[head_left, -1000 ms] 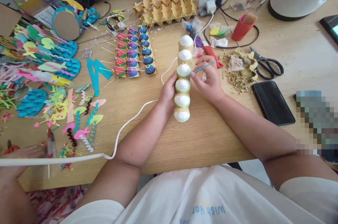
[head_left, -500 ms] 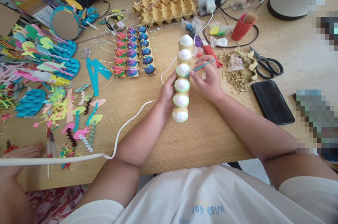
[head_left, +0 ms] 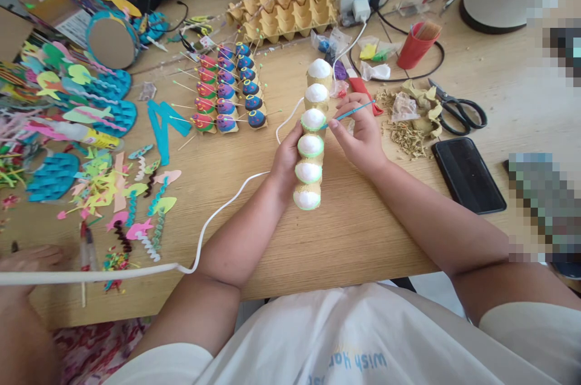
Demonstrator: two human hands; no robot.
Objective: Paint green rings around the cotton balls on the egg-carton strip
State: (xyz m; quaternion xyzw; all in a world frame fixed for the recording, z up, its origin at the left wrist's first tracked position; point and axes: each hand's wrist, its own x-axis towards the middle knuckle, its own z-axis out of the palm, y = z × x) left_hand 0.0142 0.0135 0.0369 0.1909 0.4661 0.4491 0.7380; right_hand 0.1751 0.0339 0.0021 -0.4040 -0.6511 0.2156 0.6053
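A strip of egg-carton cups (head_left: 311, 158) with several white domes runs away from me over the table. My left hand (head_left: 287, 158) grips its left side near the middle. Light green edging rings the nearer domes; the two farthest domes show plain white. My right hand (head_left: 361, 137) pinches a thin blue tool (head_left: 351, 111), whose left end meets the right edge of the third dome from the far end. Beyond my left hand stand rows of painted cups (head_left: 227, 88) in red, purple and blue, with pins sticking out.
Black scissors (head_left: 460, 112), a phone (head_left: 469, 175) and a red cup (head_left: 418, 45) lie to the right. Paper fish and coils (head_left: 136, 230) cover the left. A white cable (head_left: 213, 215) crosses beside my left forearm. Another person's hand (head_left: 34, 261) rests at the left edge.
The strip's near end has swung slightly left. The blue tool has shifted a little right and up at its outer end. The other person's hand has moved slightly left.
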